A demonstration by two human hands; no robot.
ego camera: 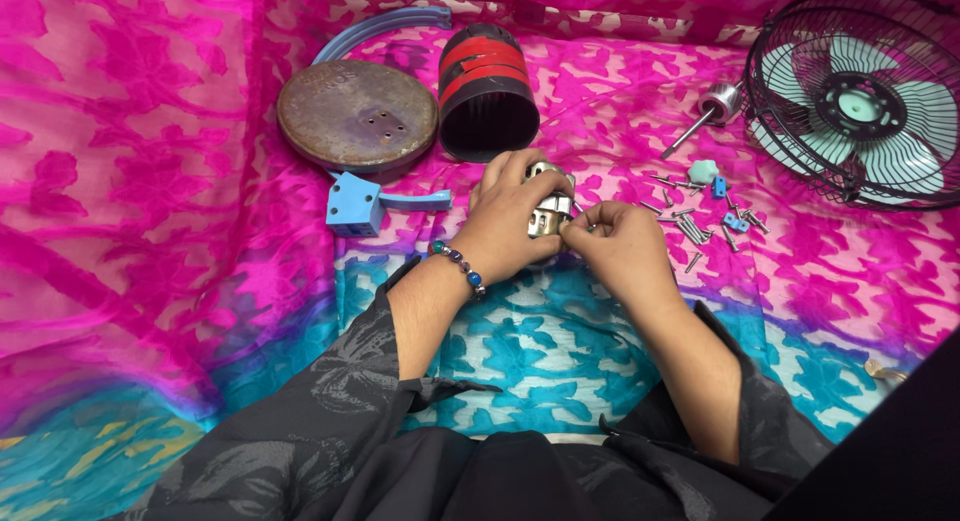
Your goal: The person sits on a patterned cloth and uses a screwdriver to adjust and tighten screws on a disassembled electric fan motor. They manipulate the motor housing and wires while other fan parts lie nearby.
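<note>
We've got the metal motor part [548,213] clamped in left hand [505,226], right hand [610,243] pinching its edge w/ fingertips—looks heavy, stiff, slick, so hold by the body.

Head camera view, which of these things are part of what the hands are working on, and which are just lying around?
In hand:
left hand
right hand
silver metal part, held between both hands
loose screws, beside the right hand

Lying about:
fan cage with blades
round metal base
black and red cylinder
blue bracket
metal shaft
</note>
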